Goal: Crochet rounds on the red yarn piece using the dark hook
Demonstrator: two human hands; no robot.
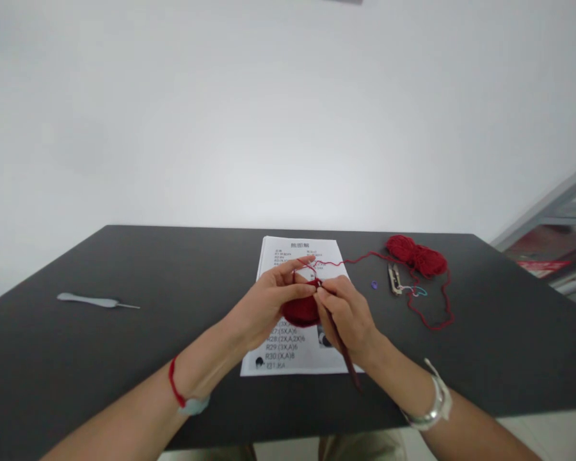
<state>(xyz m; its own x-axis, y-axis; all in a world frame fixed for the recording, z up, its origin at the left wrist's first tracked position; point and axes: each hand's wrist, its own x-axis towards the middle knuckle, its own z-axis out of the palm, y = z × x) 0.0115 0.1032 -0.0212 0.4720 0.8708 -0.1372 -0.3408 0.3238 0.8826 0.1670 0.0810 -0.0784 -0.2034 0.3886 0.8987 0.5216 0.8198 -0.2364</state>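
Over a printed sheet [288, 358], my left hand [269, 299] pinches a dark red crocheted piece [301, 312] between thumb and fingers. Red yarn loops around its raised index finger. My right hand [348, 314] is closed on a dark brown crochet hook [346, 358], whose handle slants down toward the front edge. The hook's tip meets the top edge of the red piece, where fingertips of both hands nearly touch. From there a strand runs right to a red yarn skein [417, 255].
On the dark table [182, 256], a grey-handled hook [89, 300] lies at the left. Right of the sheet are a small purple marker [374, 285] and a metal clipper [394, 280] with a pale blue cord. A white wall stands behind; shelving is at the far right.
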